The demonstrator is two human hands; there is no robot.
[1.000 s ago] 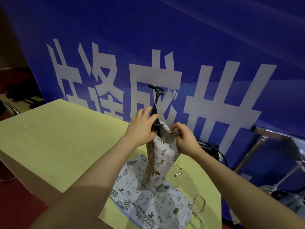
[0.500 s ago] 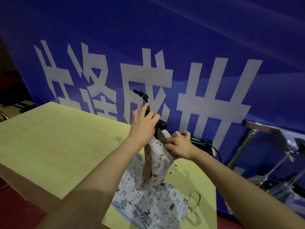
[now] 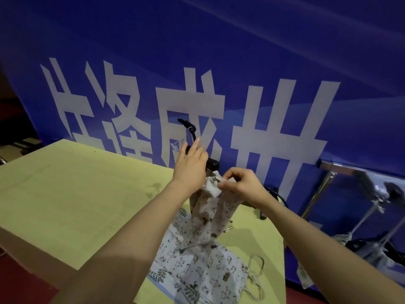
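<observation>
Bagging step, prob.: the black jointed plastic stand was held upright by the left grip, lower end at the mouth of the animal-print cloth drawstring bag over the yellow wooden desk. The bag's rim was pinched by the right grip. Next: stand to be pushed down, mouth pulled wide.

Here's the table: a pale yellow-green top with a thick light edge. Near its right corner a printed cloth bag lies flat, with a leaf-print cloth peeking out under its left side. The upright pouch has its foot on that bag. Pale cords loop off to the right. A small metal pin lies on the bare top, and a black cable lies at the far right edge.
</observation>
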